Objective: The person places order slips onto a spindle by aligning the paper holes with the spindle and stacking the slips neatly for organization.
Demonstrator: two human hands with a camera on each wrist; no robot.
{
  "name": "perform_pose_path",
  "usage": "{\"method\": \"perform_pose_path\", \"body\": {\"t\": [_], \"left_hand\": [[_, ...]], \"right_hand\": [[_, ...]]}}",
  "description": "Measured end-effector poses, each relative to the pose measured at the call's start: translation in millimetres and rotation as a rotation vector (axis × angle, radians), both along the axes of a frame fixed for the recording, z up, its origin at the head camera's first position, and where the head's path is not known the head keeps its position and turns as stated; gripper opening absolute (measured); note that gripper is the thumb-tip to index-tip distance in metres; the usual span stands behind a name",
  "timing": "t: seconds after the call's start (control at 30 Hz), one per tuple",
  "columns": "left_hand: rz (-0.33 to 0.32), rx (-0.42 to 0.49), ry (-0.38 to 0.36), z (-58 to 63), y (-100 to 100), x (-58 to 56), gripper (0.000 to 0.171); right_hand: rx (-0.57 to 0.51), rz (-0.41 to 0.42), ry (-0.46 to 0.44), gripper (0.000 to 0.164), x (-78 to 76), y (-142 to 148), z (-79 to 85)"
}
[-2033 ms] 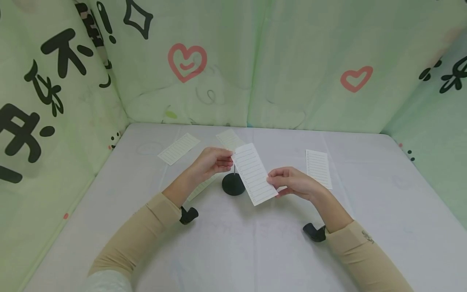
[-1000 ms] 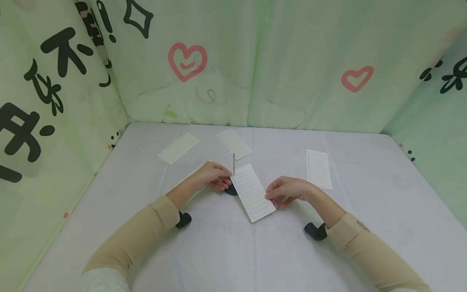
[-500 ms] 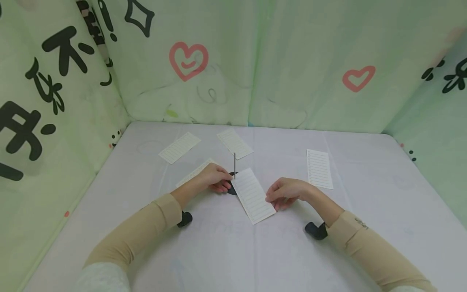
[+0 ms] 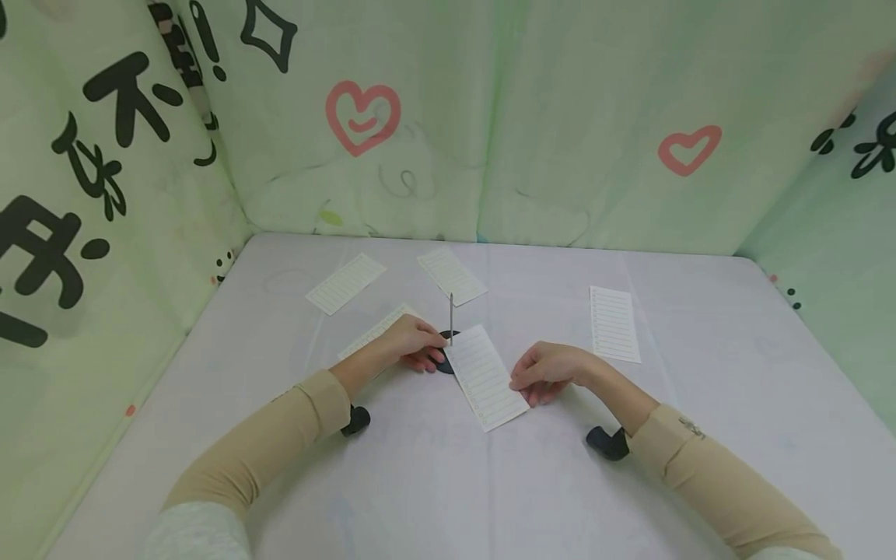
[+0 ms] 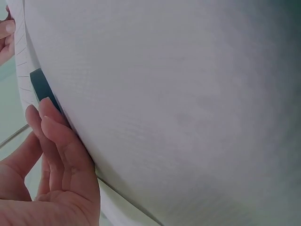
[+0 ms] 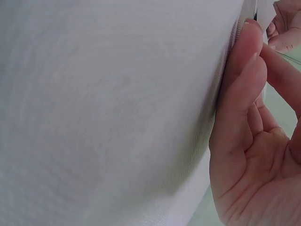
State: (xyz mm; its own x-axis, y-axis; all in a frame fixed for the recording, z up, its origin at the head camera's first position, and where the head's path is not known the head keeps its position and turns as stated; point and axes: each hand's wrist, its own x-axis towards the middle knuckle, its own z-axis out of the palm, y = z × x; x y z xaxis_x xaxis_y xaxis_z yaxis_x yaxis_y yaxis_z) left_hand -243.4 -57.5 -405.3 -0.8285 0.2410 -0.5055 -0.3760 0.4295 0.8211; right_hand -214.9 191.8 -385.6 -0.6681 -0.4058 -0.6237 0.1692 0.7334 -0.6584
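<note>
A white ruled paper slip slants across the middle of the table in the head view. My left hand pinches its upper left corner. At its lower right edge my right hand grips it between thumb and fingers. A thin metal spike on a round black base stands upright at the slip's upper left corner and seems to pass through it; the exact spot is too small to tell. In the left wrist view the spike meets the slip by the left fingertips, with the black base beyond.
More ruled slips lie flat: one at the back left, one behind the spike, one at right, and one partly under the left forearm. Black wrist-camera mounts hang by the cuffs. Green printed curtains enclose the white table.
Both hands have lowered the slip, and the spike, earlier mostly hidden behind it, now rises above its upper left corner. Over the last half second almost nothing moves.
</note>
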Motion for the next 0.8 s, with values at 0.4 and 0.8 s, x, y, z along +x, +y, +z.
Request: {"method": "perform_pose_path", "body": {"t": [0.4, 0.8], "left_hand": [[0.009, 0.006, -0.030, 1.2, -0.9, 1.0, 0.022], [0.025, 0.022, -0.048, 1.8, -1.0, 0.6, 0.019]], "right_hand": [[-0.034, 0.025, 0.058, 0.014, 1.8, 2.9, 3.8], [0.115, 0.168, 0.776, 0.018, 12.5, 17.0, 15.8]]}}
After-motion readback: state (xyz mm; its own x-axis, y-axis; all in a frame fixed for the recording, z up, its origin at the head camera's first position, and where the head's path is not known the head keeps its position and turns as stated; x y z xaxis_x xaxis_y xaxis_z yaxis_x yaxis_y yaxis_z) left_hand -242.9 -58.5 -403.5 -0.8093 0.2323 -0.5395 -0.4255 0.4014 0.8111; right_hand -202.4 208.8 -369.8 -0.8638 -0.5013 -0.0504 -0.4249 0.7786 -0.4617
